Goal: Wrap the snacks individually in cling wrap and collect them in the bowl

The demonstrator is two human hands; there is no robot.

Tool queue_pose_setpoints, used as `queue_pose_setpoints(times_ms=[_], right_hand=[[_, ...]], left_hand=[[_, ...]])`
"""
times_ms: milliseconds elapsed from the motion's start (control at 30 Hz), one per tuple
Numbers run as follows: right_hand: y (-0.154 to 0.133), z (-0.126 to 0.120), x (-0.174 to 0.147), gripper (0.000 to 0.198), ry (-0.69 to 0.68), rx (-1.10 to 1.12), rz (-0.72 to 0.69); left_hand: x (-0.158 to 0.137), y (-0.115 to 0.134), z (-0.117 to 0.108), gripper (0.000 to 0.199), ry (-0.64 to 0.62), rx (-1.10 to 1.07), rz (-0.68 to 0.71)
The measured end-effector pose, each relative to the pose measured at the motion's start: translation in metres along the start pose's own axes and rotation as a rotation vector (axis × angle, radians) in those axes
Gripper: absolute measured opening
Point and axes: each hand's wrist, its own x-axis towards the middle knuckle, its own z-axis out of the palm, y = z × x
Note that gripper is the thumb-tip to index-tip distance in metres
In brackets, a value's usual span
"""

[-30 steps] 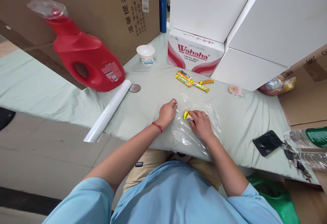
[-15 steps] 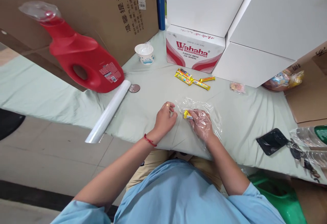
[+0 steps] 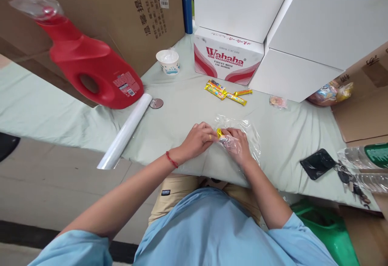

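My right hand (image 3: 237,142), covered by a clear plastic bag (image 3: 253,130), grips a small yellow-wrapped snack stick (image 3: 219,133) through the film. The bag spreads out around the hand and wrist on the cloth. My left hand (image 3: 202,140) is closed at the left end of the snack stick, its fingertips pinched on the bag's film there; the exact contact is partly hidden. Further back on the table lie several more yellow-wrapped snack sticks (image 3: 230,95).
A red jug (image 3: 103,62), a white plastic roll (image 3: 125,130), a round metal lid (image 3: 156,103) and a paper cup (image 3: 168,62) stand or lie leftward. Behind is a Wahaha box (image 3: 227,58). Rightward are a small pink packet (image 3: 278,102), a black pouch (image 3: 317,164) and keys (image 3: 348,180).
My left hand has moved right and closed its fingers at the snack stick's end. The right hand still holds the snack stick through the bag. The view has shifted slightly.
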Motion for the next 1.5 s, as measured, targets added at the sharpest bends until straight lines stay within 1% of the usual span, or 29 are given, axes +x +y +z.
queue_pose_setpoints(times_ms=[133, 233, 333, 467, 533, 600, 667, 700, 800, 833, 867, 900, 933, 1000, 1067, 1133, 1200, 1233, 1267, 1333, 1367, 1500], right_hand=[[-0.005, -0.005, 0.001, 0.049, -0.006, -0.014, 0.018], [-0.007, -0.005, 0.002, 0.049, 0.002, 0.004, 0.025], [-0.007, -0.003, 0.001, 0.048, 0.006, 0.014, 0.029], [-0.006, -0.003, 0.001, 0.047, 0.009, 0.007, 0.039], [-0.006, -0.002, 0.001, 0.046, 0.010, 0.000, 0.038], [-0.006, -0.001, 0.001, 0.047, 0.016, -0.006, 0.034], [-0.006, 0.000, 0.001, 0.047, 0.028, -0.009, 0.029], [-0.006, 0.000, 0.000, 0.047, 0.034, -0.010, 0.027], [-0.005, 0.002, 0.000, 0.047, 0.042, -0.015, 0.025], [-0.005, 0.002, 0.000, 0.047, 0.041, -0.019, 0.025], [-0.005, 0.002, 0.000, 0.047, 0.039, -0.024, 0.024], [-0.004, 0.002, 0.000, 0.047, 0.036, -0.029, 0.022], [-0.004, 0.001, 0.000, 0.047, 0.033, -0.035, 0.018], [-0.003, 0.001, 0.000, 0.046, 0.030, -0.040, 0.007], [-0.003, 0.000, -0.001, 0.045, 0.029, -0.040, -0.003], [-0.003, 0.001, 0.000, 0.045, 0.032, -0.038, 0.000], [-0.003, 0.001, 0.000, 0.046, 0.038, -0.038, 0.010], [-0.004, 0.002, 0.000, 0.046, 0.041, -0.037, 0.012], [-0.004, 0.002, 0.000, 0.047, 0.044, -0.036, 0.012], [-0.005, 0.001, 0.000, 0.047, 0.045, -0.032, 0.009], [-0.006, 0.001, 0.000, 0.047, 0.043, -0.030, 0.009], [-0.007, -0.001, -0.001, 0.046, 0.033, -0.021, 0.017]], left_hand=[[-0.035, -0.014, 0.001, 0.030, -0.027, 0.005, 0.065], [-0.053, -0.019, 0.005, 0.036, -0.040, 0.008, 0.051], [-0.064, -0.017, 0.008, 0.037, -0.071, 0.006, 0.042], [-0.074, -0.011, 0.006, 0.032, -0.122, 0.004, 0.085], [-0.078, -0.010, 0.004, 0.034, -0.107, -0.033, 0.096], [-0.080, -0.010, 0.003, 0.034, -0.044, -0.097, 0.090], [-0.081, -0.011, 0.002, 0.026, 0.058, -0.137, 0.040], [-0.080, -0.011, 0.002, 0.022, 0.122, -0.135, -0.010], [-0.078, -0.010, 0.002, 0.021, 0.344, -0.061, -0.178], [-0.078, -0.007, 0.002, 0.018, 0.402, -0.033, -0.188], [-0.077, -0.004, 0.002, 0.019, 0.432, -0.012, -0.156], [-0.076, 0.001, 0.003, 0.028, 0.428, 0.002, -0.090], [-0.074, 0.007, 0.005, 0.040, 0.390, 0.013, -0.007], [-0.070, 0.019, 0.010, 0.062, 0.260, 0.026, 0.130], [-0.064, 0.027, 0.018, 0.073, 0.155, 0.029, 0.167], [-0.056, 0.029, 0.027, 0.077, 0.102, 0.018, 0.120], [-0.051, 0.025, 0.032, 0.071, 0.066, 0.020, 0.058], [-0.049, 0.022, 0.033, 0.062, 0.051, 0.033, 0.042], [-0.048, 0.017, 0.032, 0.052, 0.041, 0.051, 0.042], [-0.050, 0.008, 0.025, 0.032, 0.037, 0.078, 0.085], [-0.052, 0.004, 0.021, 0.029, 0.043, 0.085, 0.117], [-0.066, -0.007, 0.001, 0.032, 0.043, 0.142, 0.250]])
